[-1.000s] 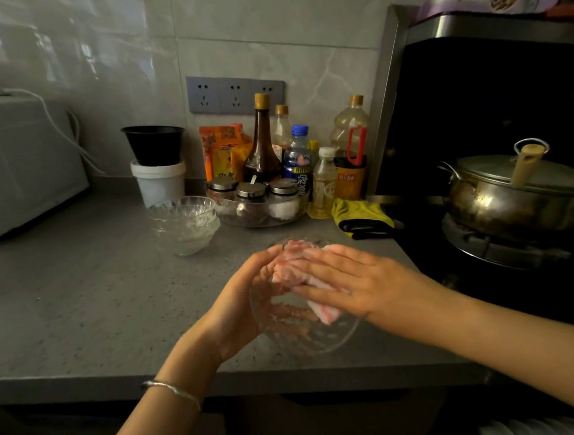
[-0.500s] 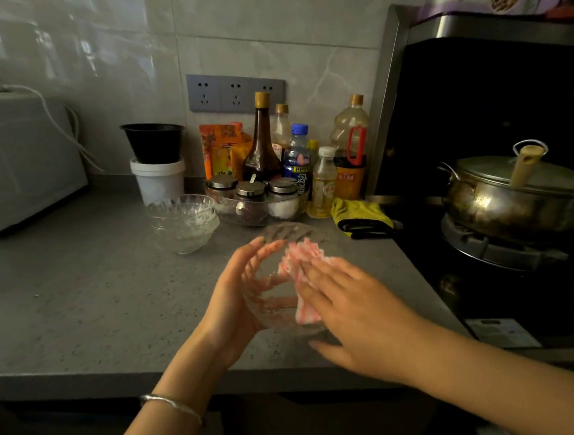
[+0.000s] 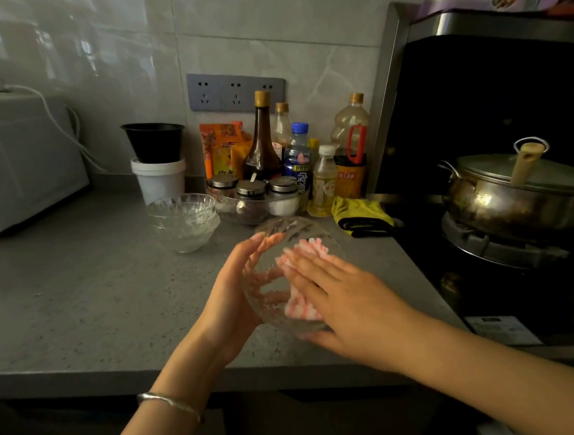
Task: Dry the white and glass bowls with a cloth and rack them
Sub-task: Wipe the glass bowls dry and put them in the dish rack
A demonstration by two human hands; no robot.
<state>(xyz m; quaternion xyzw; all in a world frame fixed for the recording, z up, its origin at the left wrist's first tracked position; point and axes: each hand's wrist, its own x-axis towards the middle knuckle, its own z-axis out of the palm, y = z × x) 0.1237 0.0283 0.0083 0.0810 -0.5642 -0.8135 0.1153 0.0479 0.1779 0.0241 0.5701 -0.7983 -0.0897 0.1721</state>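
A cut-glass bowl (image 3: 291, 229) is held tilted just above the grey counter (image 3: 79, 302), near its front edge. My left hand (image 3: 233, 290) cups the bowl's outside from the left, fingers curved round its wall. My right hand (image 3: 346, 295) presses a pink-and-white cloth (image 3: 310, 246) against the inside of the bowl with its fingers, thumb under the bowl's lower wall. A stack of glass bowls (image 3: 184, 222) stands further back on the left. No white bowl and no rack are in view.
Spice jars in a glass dish (image 3: 253, 199) and several bottles (image 3: 262, 140) line the back wall. A white tub topped by a black bowl (image 3: 157, 159) and a microwave (image 3: 16, 159) stand on the left. A yellow cloth (image 3: 360, 211) lies by the stove with a lidded pot (image 3: 517, 195).
The bowl has turned in my hands and shifted slightly away from me. My right hand has slid the cloth from the rim down into the bowl.
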